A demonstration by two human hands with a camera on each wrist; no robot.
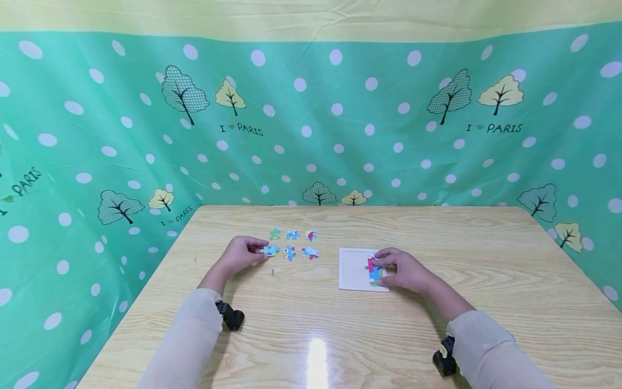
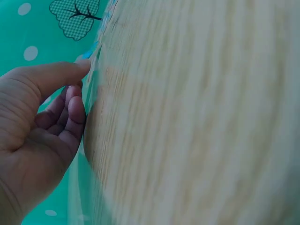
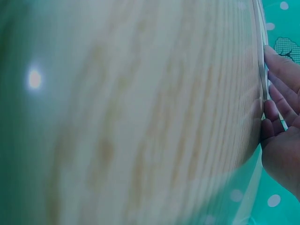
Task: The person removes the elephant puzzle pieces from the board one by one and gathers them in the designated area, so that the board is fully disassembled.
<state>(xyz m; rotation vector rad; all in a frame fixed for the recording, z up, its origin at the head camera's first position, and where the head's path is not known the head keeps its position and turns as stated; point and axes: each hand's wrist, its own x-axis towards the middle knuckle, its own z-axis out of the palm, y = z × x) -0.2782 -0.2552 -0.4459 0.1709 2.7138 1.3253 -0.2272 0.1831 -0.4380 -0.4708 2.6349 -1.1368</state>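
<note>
On the table's left side, my left hand pinches the edge of a blue and green jigsaw piece. In the left wrist view, a bit of blue shows at the thumb tip. Beside that piece lie several other loose jigsaw pieces in two short rows. Over to the right is a white puzzle tray, with joined red, blue and green pieces along its right side. My right hand rests on these, thumb and fingers spread apart and partly covering them.
The wooden table has a bright light reflection near its front. A tiny dark scrap lies below the loose pieces. Behind the table hangs a green dotted curtain with printed trees.
</note>
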